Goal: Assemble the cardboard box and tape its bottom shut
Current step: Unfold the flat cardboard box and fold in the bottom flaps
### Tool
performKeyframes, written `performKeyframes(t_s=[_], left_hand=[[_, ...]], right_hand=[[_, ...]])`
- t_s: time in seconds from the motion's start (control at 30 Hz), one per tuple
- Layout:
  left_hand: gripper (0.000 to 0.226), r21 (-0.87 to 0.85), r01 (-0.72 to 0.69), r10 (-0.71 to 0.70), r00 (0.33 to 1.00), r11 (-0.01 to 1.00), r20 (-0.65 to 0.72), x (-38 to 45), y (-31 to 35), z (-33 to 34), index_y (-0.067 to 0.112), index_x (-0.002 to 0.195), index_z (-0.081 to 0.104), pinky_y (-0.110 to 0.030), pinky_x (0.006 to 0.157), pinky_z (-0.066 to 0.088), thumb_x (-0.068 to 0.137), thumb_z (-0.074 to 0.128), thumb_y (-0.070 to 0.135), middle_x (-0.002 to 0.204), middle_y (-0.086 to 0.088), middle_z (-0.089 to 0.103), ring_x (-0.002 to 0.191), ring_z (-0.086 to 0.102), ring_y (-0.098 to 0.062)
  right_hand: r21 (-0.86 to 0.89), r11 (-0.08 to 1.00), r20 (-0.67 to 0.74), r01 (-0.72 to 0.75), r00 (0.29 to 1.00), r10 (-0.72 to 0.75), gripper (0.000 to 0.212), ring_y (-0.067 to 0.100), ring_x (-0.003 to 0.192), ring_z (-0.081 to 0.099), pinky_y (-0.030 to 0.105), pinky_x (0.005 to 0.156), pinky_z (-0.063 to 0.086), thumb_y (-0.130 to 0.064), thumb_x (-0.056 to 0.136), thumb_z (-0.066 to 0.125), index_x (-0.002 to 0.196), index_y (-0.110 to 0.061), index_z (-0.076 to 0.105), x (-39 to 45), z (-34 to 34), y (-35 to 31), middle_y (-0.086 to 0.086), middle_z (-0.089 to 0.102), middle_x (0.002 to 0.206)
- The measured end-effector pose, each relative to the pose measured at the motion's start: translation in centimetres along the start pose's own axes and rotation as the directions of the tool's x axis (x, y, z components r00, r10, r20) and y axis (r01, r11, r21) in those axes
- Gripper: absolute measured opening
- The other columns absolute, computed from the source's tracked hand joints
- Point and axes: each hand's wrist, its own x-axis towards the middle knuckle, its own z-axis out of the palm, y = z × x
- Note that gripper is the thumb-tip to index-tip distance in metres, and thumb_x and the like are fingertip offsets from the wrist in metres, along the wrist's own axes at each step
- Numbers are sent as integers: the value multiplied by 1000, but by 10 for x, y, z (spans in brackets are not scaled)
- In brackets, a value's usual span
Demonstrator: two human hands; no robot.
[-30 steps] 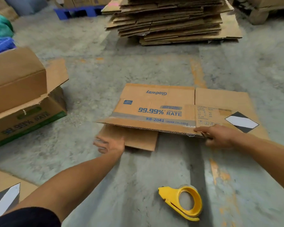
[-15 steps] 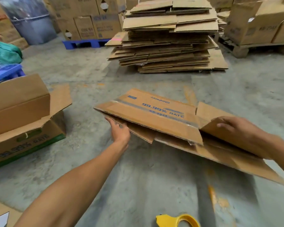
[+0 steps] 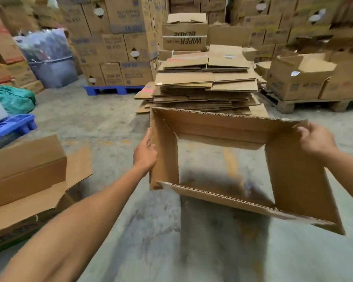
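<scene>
The cardboard box point(image 3: 300, 180) hangs in the air in front of me, opened into a rectangular tube. I look straight through it to the concrete floor. My left hand point(image 3: 146, 153) grips its left wall near the top edge. My right hand point(image 3: 314, 139) holds the upper right corner, fingers curled over the rim. The flaps at both ends stand unfolded. The yellow tape dispenser is out of view.
A stack of flattened cartons point(image 3: 204, 86) lies on the floor just beyond the box. An assembled open box point(image 3: 27, 180) sits at my left. Stacked cartons on a blue pallet point(image 3: 108, 89) and a wooden pallet point(image 3: 306, 102) line the back. A blue crate point(image 3: 10, 127) stands far left.
The flat carton rose from the floor and was pulled open into a tube. Both hands shifted to its left and right sides. My view tilted up, and the tape dispenser dropped out of sight.
</scene>
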Motion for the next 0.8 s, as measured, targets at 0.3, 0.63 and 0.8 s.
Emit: performKeyframes(t_s=[0.3, 0.63, 0.8], left_hand=[[56, 237, -31, -20, 977, 971, 211, 25, 68, -75, 29, 140, 52, -44, 90, 56, 90, 43, 5, 112, -6, 72, 100, 66, -25], [44, 341, -17, -71, 967, 940, 243, -2, 20, -66, 26, 130, 62, -37, 96, 50, 90, 49, 14, 123, -4, 68, 112, 61, -29], [65, 338, -15, -83, 958, 941, 273, 1, 10, -54, 18, 144, 43, -37, 102, 45, 85, 67, 31, 138, -8, 59, 124, 55, -28]], right_hand=[[-138, 988, 198, -74, 975, 101, 35, 45, 99, 60, 38, 73, 41, -11, 101, 49, 113, 21, 60, 27, -27, -45, 35, 62, 113], [-148, 982, 257, -117, 954, 152, 10, 39, 93, 55, 35, 71, 40, 1, 93, 51, 103, 2, 50, -22, 5, -12, 22, 55, 103], [-244, 960, 397, 140, 917, -32, 31, 35, 108, 52, 40, 90, 46, -7, 89, 55, 117, -20, 56, -23, 14, -12, 19, 56, 120]])
